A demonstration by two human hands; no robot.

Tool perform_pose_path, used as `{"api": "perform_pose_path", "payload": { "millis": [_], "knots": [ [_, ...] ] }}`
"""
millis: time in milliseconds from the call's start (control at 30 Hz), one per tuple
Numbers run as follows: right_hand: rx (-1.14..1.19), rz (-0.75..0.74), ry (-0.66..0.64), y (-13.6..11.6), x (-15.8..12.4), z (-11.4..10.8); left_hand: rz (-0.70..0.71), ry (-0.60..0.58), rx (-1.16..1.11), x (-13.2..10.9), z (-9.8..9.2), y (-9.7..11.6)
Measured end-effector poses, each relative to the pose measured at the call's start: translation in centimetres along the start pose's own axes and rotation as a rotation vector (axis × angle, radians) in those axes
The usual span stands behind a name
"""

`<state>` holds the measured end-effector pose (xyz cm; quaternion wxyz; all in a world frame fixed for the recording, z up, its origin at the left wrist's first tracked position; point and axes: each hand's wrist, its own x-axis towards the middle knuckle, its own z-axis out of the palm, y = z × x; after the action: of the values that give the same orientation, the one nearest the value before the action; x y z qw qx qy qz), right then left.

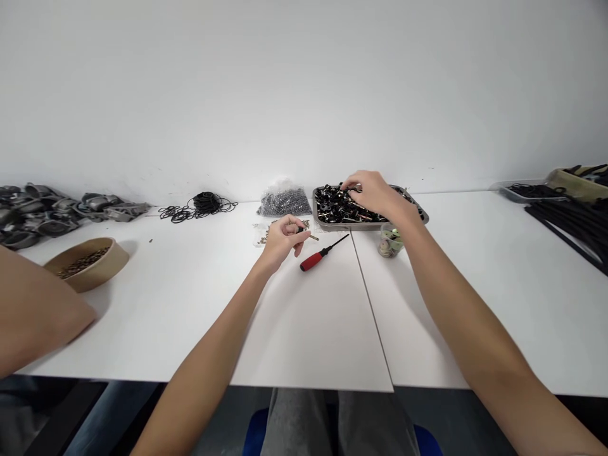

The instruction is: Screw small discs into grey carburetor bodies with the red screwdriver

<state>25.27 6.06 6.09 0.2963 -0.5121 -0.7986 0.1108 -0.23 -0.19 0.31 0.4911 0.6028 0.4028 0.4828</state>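
Observation:
My left hand (284, 239) is raised over the middle of the table, thumb and fingers pinched around a small black part with a brass pin (313, 238) that sticks out to the right. My right hand (368, 190) reaches over the grey tray (332, 226), its curled fingers down among small black parts (327, 202) with brass-coloured pieces. What those fingertips grip is hidden. A red-handled screwdriver (312, 261) lies on the table just right of my left hand, tip toward the tray. Under my right forearm stands a small clear cup (387, 244) holding small pale-green parts.
Behind my left hand lie a bag of dark beads (285, 201) and a flat bag of brass bits (261, 235). Black cord (206, 202), a tan bowl (114, 259) and grey castings (52, 215) are leftward, with another person's arm (38, 310). Black tubes (570, 228) lie right.

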Motion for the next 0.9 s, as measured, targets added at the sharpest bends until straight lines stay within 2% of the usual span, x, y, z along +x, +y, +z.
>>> {"api": "perform_pose_path", "payload": {
  "millis": [167,367,500,600,700,800,900],
  "knots": [
    [0.061,-0.023,0.048,-3.0,-1.0,-2.7,0.004,-0.002,-0.001,-0.1,0.1,0.0],
    [0.053,-0.052,-0.07,-6.1,-1.9,-2.7,-0.001,0.006,-0.015,0.2,0.0,-0.2],
    [0.092,-0.077,-0.077,-7.5,-2.6,-2.4,-0.004,-0.007,-0.045,0.1,0.2,0.0],
    [0.233,-0.13,-0.056,-7.8,-4.0,-0.3,-0.033,-0.044,-0.08,-0.2,0.5,0.2],
    [0.353,-0.156,-0.007,-7.1,-6.4,3.5,-0.077,-0.141,-0.061,-0.5,0.7,0.4],
    [0.487,-0.018,0.032,-5.8,-8.9,7.0,-0.105,-0.234,-0.038,-0.7,0.9,0.6],
    [0.605,0.118,0.026,-5.1,-10.4,8.8,-0.106,-0.289,-0.022,-0.9,1.2,0.8]
  ]
}}
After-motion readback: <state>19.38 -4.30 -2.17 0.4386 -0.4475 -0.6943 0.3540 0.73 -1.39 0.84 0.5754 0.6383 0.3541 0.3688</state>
